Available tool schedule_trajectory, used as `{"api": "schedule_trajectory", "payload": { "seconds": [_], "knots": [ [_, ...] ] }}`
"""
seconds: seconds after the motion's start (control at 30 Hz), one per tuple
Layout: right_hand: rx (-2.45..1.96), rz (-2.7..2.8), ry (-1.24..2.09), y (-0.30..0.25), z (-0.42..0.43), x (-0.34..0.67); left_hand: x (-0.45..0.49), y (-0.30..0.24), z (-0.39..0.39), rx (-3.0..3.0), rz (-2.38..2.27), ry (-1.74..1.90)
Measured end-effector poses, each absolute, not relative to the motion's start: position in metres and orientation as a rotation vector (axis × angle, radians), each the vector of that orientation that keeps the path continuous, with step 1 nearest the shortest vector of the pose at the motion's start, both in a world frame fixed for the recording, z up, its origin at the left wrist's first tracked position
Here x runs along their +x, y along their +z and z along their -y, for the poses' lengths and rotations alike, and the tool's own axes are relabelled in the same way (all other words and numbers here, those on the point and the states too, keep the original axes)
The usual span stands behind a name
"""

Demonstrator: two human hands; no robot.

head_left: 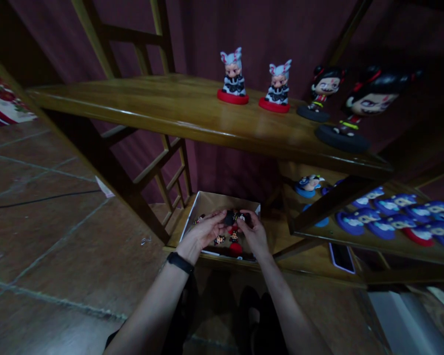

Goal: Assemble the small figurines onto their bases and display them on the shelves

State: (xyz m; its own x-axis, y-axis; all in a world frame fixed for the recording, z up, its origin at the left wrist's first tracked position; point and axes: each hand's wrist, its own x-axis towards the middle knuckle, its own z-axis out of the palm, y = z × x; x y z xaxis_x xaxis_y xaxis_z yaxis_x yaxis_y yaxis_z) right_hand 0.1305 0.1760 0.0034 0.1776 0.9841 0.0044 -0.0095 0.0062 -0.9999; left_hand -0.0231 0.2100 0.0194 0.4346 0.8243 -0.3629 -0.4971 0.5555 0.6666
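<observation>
The left hand (207, 230) holds a dark toy (230, 217) over the box (210, 201); the right hand (255, 232) holds its other side. Handling it seems the step now; the next move calls for a gentle grip. A phone (342, 257) lies right of both hands.

Here's the open lane: straight in from the front to the cardboard box (210, 201). Overhead juts the upper wooden shelf (151, 106), the lattice side panel (157, 162) blocks the left, and up top there's room left of those four figurines (234, 81).
</observation>
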Motion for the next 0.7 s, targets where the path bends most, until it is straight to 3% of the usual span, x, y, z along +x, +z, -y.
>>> {"api": "schedule_trajectory", "payload": {
  "seconds": [0.13, 0.4, 0.7],
  "knots": [
    [-1.315, 1.064, 1.031, 0.006, -0.174, 0.129, -0.018, 0.018, -0.210, 0.656, -0.818, 0.927],
    [-1.357, 1.048, 1.012, 0.005, -0.177, 0.138, -0.007, -0.002, -0.216, 1.514, -1.097, 1.034],
    [-1.393, 1.185, 0.977, -0.001, -0.178, 0.140, -0.004, 0.014, -0.208, 1.355, -0.897, 0.993]
  ]
}}
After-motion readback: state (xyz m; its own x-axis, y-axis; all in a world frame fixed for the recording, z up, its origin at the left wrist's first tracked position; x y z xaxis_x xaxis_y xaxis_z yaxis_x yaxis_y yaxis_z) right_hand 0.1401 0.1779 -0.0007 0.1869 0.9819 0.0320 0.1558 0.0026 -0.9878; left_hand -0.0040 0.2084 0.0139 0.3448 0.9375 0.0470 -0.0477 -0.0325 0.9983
